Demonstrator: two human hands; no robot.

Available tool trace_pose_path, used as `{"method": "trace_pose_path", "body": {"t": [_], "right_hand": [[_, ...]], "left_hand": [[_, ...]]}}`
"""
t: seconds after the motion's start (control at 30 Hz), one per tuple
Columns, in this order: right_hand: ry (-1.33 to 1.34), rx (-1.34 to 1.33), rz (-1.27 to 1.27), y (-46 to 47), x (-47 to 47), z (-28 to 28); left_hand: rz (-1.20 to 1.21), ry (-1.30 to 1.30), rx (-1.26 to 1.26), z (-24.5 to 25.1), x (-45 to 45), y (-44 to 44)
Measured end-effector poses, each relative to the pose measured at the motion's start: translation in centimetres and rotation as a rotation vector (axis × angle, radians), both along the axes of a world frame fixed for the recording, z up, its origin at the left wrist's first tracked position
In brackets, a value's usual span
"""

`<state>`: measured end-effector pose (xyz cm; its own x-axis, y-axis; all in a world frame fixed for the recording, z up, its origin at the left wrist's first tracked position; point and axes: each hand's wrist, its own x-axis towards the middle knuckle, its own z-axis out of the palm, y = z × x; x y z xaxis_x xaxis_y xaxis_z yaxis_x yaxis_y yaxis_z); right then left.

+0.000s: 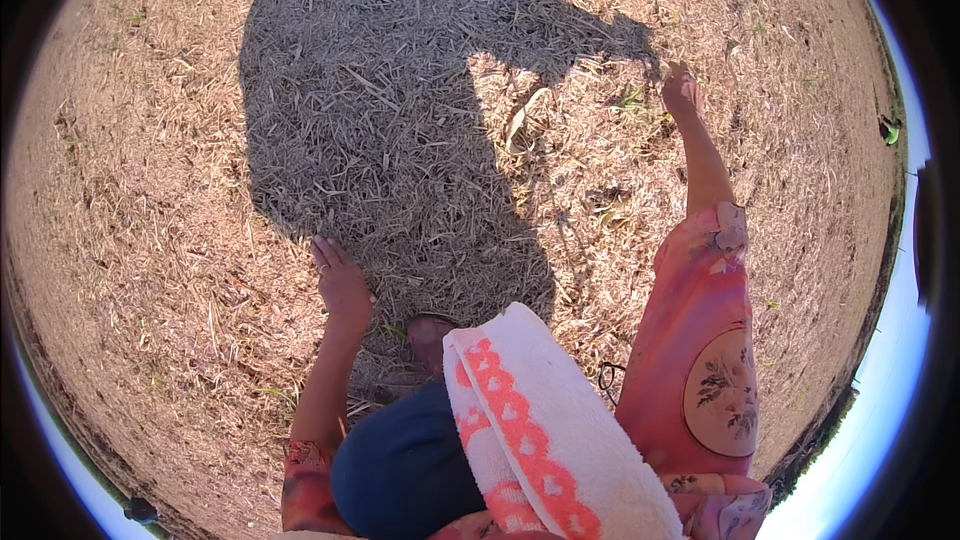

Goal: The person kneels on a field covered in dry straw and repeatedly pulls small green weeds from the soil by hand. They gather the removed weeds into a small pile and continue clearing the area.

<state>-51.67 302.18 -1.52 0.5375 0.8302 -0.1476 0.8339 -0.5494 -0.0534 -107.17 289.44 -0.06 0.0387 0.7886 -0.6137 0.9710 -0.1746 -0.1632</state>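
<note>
My right hand [682,92] reaches far out at the upper right, low over the straw-covered ground [787,187]; its fingers point away from me, and whether something small is between them cannot be made out. Beside my bent knee in blue trousers [405,457], my left hand [343,281] is held low over the dry straw with its back up, wearing a ring; its palm side is hidden. A white and coral-red towel [555,405] hangs down in front of my body. Below my left hand and to its right, a dark shoe [430,341] shows.
My shadow [390,112] covers the straw ahead. A curled dry leaf [523,120] and small green shoots [630,100] lie between the shadow and my right arm. Far off at the right edge is a figure or object with green [891,132]; a dark shape [141,511] stands at the lower left.
</note>
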Motion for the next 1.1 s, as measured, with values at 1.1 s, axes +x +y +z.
{"method": "trace_pose_path", "body": {"t": [1.1], "right_hand": [[0.158, 0.333, 0.609, -2.3, -19.4, 0.7]], "left_hand": [[-0.161, 0.029, 0.216, -3.8, -0.2, -1.0]]}}
